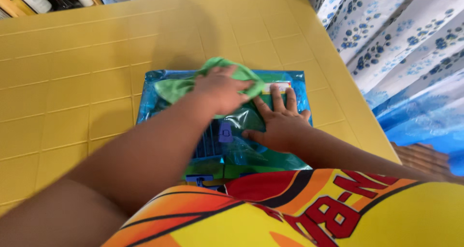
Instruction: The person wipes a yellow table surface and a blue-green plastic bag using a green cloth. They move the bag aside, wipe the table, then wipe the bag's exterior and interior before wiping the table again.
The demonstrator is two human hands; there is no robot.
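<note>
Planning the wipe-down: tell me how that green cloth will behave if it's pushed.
The green cloth looks floppy: it is bunched in folds under the left hand. It probably slides easily over the glossy blue plastic package, and seems light, likely bunching rather than holding shape.

Crumpled green cloth (212, 80) atop flat blue plastic-wrapped package (164, 109) on yellow table.
</note>
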